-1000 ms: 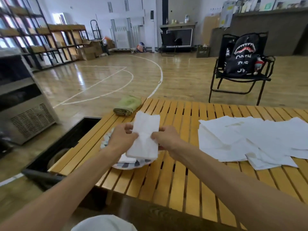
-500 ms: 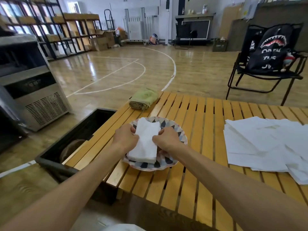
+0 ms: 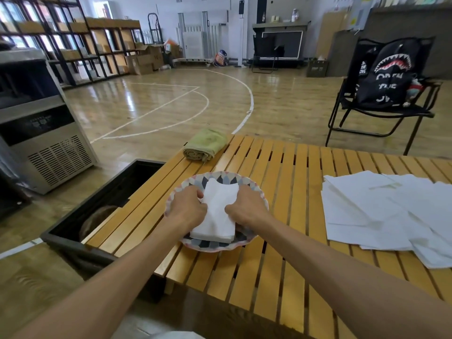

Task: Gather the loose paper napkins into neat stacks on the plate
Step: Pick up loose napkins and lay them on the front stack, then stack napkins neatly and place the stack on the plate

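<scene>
A patterned plate (image 3: 221, 176) sits near the left end of the slatted wooden table (image 3: 281, 162). On it lies a white stack of folded napkins (image 3: 216, 216). My left hand (image 3: 188, 209) grips the stack's left edge and my right hand (image 3: 247, 209) grips its right edge, both with fingers curled round the paper. Several loose white napkins (image 3: 386, 211) lie spread in an overlapping heap on the right side of the table.
A rolled green towel (image 3: 205, 144) lies at the table's far left corner. A dark crate (image 3: 97, 211) stands on the floor left of the table, a steel machine (image 3: 39, 133) beyond it. A folding chair with a black backpack (image 3: 389, 74) stands behind the table.
Both hands have lowered the folded napkin bundle from above the table down onto the plate, where it now rests. The view has shifted right and closer.
</scene>
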Demonstrator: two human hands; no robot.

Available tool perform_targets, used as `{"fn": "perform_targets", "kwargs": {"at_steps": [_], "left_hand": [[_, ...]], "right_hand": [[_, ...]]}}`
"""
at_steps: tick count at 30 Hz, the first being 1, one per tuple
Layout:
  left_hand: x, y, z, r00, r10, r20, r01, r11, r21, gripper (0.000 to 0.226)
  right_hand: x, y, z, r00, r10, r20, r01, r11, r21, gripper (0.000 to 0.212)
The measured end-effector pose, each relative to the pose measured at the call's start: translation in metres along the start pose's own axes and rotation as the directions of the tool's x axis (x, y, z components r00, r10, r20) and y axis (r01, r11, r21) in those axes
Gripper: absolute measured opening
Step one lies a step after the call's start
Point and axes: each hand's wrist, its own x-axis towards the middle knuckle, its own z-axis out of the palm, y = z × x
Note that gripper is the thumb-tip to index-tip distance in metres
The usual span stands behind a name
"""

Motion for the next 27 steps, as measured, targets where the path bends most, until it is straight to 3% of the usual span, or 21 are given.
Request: {"fn": "perform_targets", "kwargs": {"at_steps": [4,6,8,10,13,15,22,27], "left_hand": [[-0.005,0.007,0.006,0.998,0.057,0.02,-0.057,0.998,0.011,0.037],[-0.005,0.005,0.003,0.979,0.206,-0.003,-0.204,0.97,0.134,0.044],[-0.004,0.0,0.001,0.909,0.41,0.076,-0.414,0.866,0.282,0.051],[-0.002,-0.007,0.0,0.841,0.489,0.234,-0.541,0.739,0.401,0.055],[0.001,-0.018,0.004,0.814,0.43,0.39,-0.58,0.595,0.556,0.063],[0.003,-0.021,0.006,0.813,0.399,0.425,-0.583,0.554,0.595,0.071],[0.005,-0.019,0.001,0.81,0.367,0.458,-0.585,0.563,0.584,0.067],[-0.006,-0.004,-0.001,0.849,0.371,0.377,-0.529,0.572,0.627,0.071]], "right_hand": [[-0.004,0.008,-0.007,0.999,-0.031,-0.044,0.03,0.999,-0.033,0.044],[-0.005,0.01,-0.006,0.981,-0.148,-0.122,0.129,0.98,-0.153,0.048],[-0.006,0.013,-0.005,0.951,-0.295,-0.094,0.251,0.912,-0.325,0.049],[-0.005,0.018,-0.003,0.934,-0.355,0.043,0.334,0.825,-0.455,0.053],[-0.002,0.028,0.001,0.938,-0.3,0.176,0.347,0.782,-0.518,0.058],[-0.002,0.032,0.003,0.94,-0.275,0.2,0.34,0.779,-0.527,0.058],[-0.002,0.028,0.004,0.945,-0.238,0.226,0.325,0.771,-0.548,0.06],[-0.025,0.022,-0.026,0.959,-0.262,0.111,0.285,0.893,-0.349,0.041]]}}
